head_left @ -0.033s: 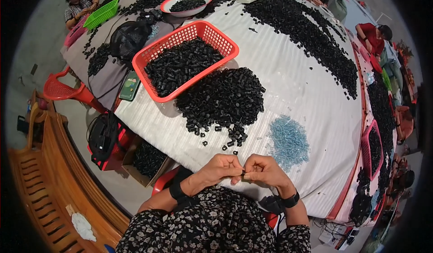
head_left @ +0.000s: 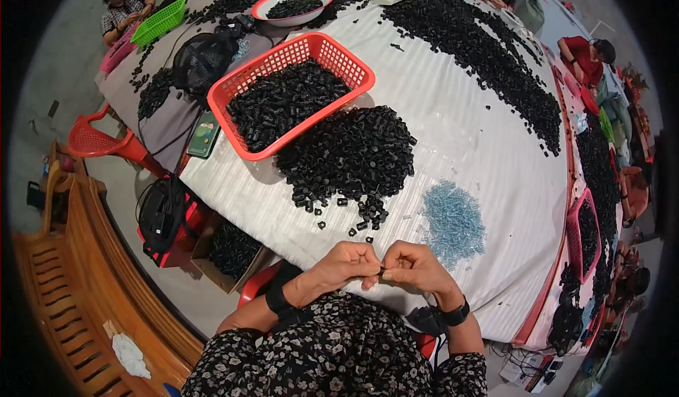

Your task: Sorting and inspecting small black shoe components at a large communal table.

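Note:
At the table's near edge my left hand (head_left: 346, 262) and my right hand (head_left: 417, 265) meet fingertip to fingertip. Both are closed in a pinch on one small black plastic part (head_left: 382, 271), mostly hidden by the fingers. Just beyond them lies a heap of small black hollow plastic parts (head_left: 353, 160), with a few loose ones spilling toward my hands. To the right of it, close to my right hand, is a pile of tiny pale-blue, spring-like pieces (head_left: 454, 224). A red plastic basket (head_left: 338, 105) full of black parts stands behind the heap.
A green-faced flat object (head_left: 204, 135) lies left of the basket. Below the table's left edge is a cardboard box (head_left: 206, 261) of dark parts. A wooden bench (head_left: 78, 284) stands at left. Farther off are a red-rimmed bowl (head_left: 293, 19), a green basket (head_left: 159, 22) and several other people.

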